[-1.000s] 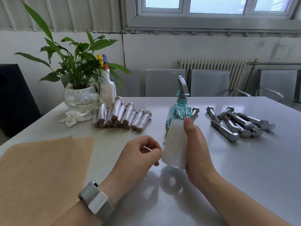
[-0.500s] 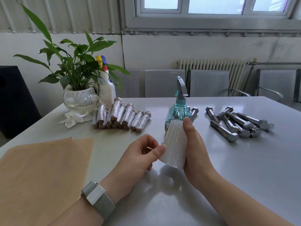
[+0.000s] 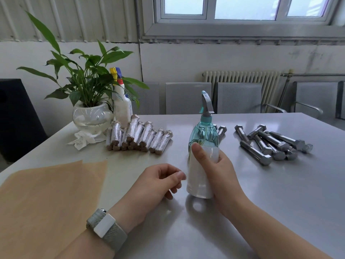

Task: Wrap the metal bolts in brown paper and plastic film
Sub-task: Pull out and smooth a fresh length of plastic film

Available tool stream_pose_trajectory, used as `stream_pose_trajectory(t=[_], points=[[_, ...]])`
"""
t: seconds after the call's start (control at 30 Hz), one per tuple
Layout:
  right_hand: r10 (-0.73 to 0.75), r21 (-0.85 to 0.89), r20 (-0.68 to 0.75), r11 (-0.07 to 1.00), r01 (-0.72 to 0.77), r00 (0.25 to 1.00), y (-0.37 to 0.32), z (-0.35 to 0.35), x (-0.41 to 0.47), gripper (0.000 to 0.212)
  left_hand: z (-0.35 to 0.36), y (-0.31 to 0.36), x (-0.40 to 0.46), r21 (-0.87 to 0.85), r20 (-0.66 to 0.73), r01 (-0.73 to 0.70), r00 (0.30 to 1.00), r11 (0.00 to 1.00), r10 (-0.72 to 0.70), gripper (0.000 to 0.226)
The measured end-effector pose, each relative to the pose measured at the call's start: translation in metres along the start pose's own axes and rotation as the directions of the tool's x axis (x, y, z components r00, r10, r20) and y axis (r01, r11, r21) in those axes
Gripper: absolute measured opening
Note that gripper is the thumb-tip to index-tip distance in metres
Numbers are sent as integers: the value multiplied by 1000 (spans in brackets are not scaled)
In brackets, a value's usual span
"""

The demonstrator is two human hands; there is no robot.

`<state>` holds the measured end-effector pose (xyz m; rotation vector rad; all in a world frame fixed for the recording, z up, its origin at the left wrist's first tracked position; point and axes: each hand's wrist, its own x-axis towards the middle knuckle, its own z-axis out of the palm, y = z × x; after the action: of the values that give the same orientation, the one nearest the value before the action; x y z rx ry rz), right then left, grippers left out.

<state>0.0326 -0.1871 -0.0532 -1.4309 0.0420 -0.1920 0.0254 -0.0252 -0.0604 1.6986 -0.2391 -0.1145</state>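
So we're at the plastic film part of the job right now, or at least getting set up for it. Our right hand has the roll of plastic film standing upright on the table, thumb pressed across the front and fingers curled round the back, so it's a proper hold on the roll. Our left hand sits just beside the roll with the fingers loosely curled and the thumb tip near the film's edge; it has hold of nothing as far as we can see, and whether it's actually touching the film is hard to call.

Our guess is the next move is finding the loose end of the film and peeling a length off, which needs a fingernail on the seam while the right hand keeps the roll from spinning.

The bare bolts are piled well off to the right of the grip, none in hand. The sheet of brown paper lies flat to the left, nothing on it. The already wrapped bundles are stacked across the table near the plant, and a teal spray bottle stands right behind the roll.
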Motion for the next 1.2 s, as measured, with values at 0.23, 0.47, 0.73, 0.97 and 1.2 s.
stream_pose_trajectory(t=[0.23,0.47,0.73,0.97,1.2], points=[[142,16,113,989,-145,983,-3,4,-3,80,6,1,7,54,-383,-50,921,997,67,22],[287,-429,443,900,-80,849,-20,-13,2,38,-14,11,-3,598,-167,-369,810,711,562,10],[205,-450,585,887,103,784,-30,-28,9,14,-23,7,-2,613,69,-479,825,629,561,9],[125,-473,605,850,229,786,-31,-31,13,5,-29,1,0,606,77,-474,834,638,546,9],[241,-528,652,825,202,719,-32,-33,11,16,-28,6,-6,657,106,-471,831,589,547,12]])
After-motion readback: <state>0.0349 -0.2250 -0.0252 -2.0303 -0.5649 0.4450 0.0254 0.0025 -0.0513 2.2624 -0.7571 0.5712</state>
